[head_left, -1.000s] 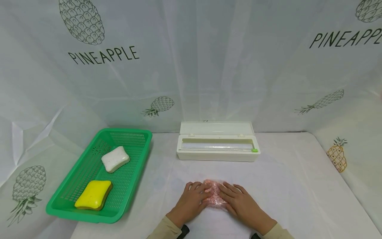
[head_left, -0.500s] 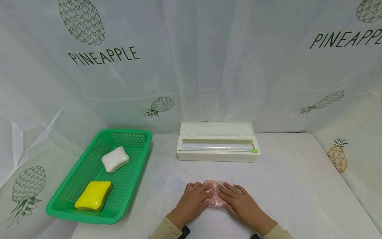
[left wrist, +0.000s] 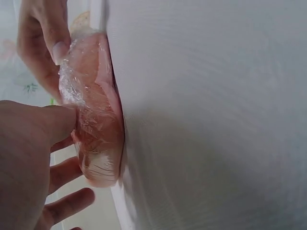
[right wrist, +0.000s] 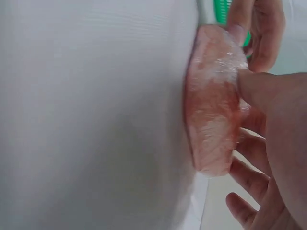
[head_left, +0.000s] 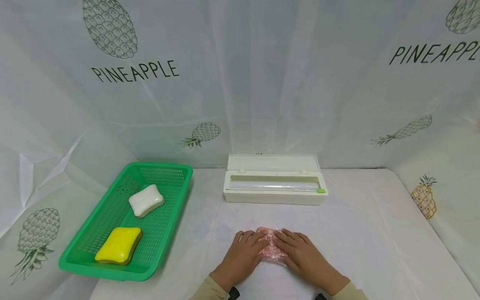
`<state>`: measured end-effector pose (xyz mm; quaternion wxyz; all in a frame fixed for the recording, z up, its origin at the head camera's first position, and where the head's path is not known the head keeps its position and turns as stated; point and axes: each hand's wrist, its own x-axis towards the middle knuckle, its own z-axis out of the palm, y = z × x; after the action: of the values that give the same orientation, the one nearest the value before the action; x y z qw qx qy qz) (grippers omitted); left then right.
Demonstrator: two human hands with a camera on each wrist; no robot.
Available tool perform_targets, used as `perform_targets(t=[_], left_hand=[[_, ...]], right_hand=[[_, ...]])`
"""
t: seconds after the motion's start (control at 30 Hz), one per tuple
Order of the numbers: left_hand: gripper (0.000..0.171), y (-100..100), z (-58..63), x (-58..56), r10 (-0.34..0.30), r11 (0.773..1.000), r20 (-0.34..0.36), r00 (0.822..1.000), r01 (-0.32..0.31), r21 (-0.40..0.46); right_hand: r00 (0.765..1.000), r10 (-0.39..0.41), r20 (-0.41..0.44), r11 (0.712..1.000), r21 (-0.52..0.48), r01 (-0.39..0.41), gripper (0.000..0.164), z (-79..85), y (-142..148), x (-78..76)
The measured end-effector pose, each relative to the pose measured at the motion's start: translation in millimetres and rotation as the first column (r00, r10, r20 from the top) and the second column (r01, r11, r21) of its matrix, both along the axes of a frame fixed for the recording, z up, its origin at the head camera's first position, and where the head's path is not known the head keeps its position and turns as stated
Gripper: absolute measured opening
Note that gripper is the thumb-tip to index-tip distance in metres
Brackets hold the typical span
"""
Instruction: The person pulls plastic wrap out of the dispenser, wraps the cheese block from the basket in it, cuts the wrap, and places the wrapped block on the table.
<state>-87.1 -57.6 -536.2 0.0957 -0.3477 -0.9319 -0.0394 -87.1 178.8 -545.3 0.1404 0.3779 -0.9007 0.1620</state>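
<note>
both sides of a pink block (head_left: pixel 271 250) are held: the left hand (head_left: pixel 241 258) grips its left side and the right hand (head_left: pixel 306 259) its right, thumbs on the near edge and fingers reaching over towards the far side. the block rests on the white surface (head_left: pixel 360 241) in front of the person, wrapped in clear film (left wrist: pixel 88 120) that creases and shines along the near edge. it looks light and a little soft, like a sponge, though that is a judgement; the film probably makes it slick, and could tear under a fingernail. the two opposite sides seem the best hold, with flat finger pads and an even squeeze

beyond the block, apart from it, stands a long white box (head_left: pixel 275 198) with its lid (head_left: pixel 273 163) tipped back; a film roll (head_left: pixel 273 186) lies inside, and a small green slider (head_left: pixel 321 191) sits at the right end of its front edge. to the left, well apart from the hands, a green basket (head_left: pixel 108 275) with perforated walls holds two more blocks, not touching each other: a white block (head_left: pixel 146 201) farther back and a yellow block (head_left: pixel 118 245) with a brownish side, nearer the person
</note>
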Motion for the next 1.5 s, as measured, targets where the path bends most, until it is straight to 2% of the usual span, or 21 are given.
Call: perform_targets(t=[0.17,0.43,0.6,0.77,0.87,0.97,1.1,1.2,1.33,1.43,1.5], left_hand=[[0.043,1,-1.1,1.3,0.003,1.000,-0.033,0.999,-0.004,-0.025],[0.034,1,0.9,1.4,-0.019,1.000,-0.020,1.000,0.020,0.024],[0.036,1,2.7,1.9,-0.028,0.998,-0.005,1.000,0.028,0.049],[0.035,2,0.7,0.8,-0.025,0.997,-0.023,0.999,0.026,0.079],[0.033,3,-1.0,0.0,-0.023,0.995,-0.038,0.999,0.027,0.095],[0.032,2,-2.2,-0.4,-0.024,0.994,-0.038,0.999,0.028,0.107],[0.028,0,-3.7,-0.3,-0.019,0.988,-0.005,1.000,0.020,0.151],[0.026,-2,-3.6,0.2,-0.036,0.962,0.071,0.997,0.015,0.274],[0.024,-5,0.1,0.4,-0.101,0.883,0.179,0.979,0.005,0.470],[0.025,-6,3.1,0.6,-0.141,0.835,0.274,0.951,-0.034,0.549],[0.027,-6,4.5,1.1,-0.170,0.812,0.355,0.919,-0.073,0.579]], right_hand=[[0.997,0.026,0.070,0.994,-0.107,-0.018,0.050,1.0,2,-2.2],[0.987,-0.004,0.158,0.991,-0.134,0.026,0.048,3.1,10,-4.5],[0.987,0.050,0.156,0.993,-0.111,-0.033,0.062,4.4,17,-5.9],[0.973,0.110,0.203,0.992,-0.088,-0.093,0.079,8.1,21,-10.0],[0.980,0.097,0.172,0.992,-0.101,-0.080,0.072,6.2,19,-13.9],[0.988,0.072,0.134,0.986,-0.157,-0.050,0.059,2.1,15,-17.0],[0.985,0.085,0.151,0.969,-0.242,-0.047,0.056,0.0,16,-17.1],[0.974,0.114,0.194,0.955,-0.292,-0.054,0.054,1.6,21,-14.0],[0.956,0.141,0.256,0.932,-0.360,-0.041,0.047,6.5,26,-9.4],[0.953,0.117,0.278,0.922,-0.386,0.000,0.040,11.2,25,-7.6],[0.951,0.074,0.299,0.919,-0.390,0.051,0.034,14.2,23,-6.8]])
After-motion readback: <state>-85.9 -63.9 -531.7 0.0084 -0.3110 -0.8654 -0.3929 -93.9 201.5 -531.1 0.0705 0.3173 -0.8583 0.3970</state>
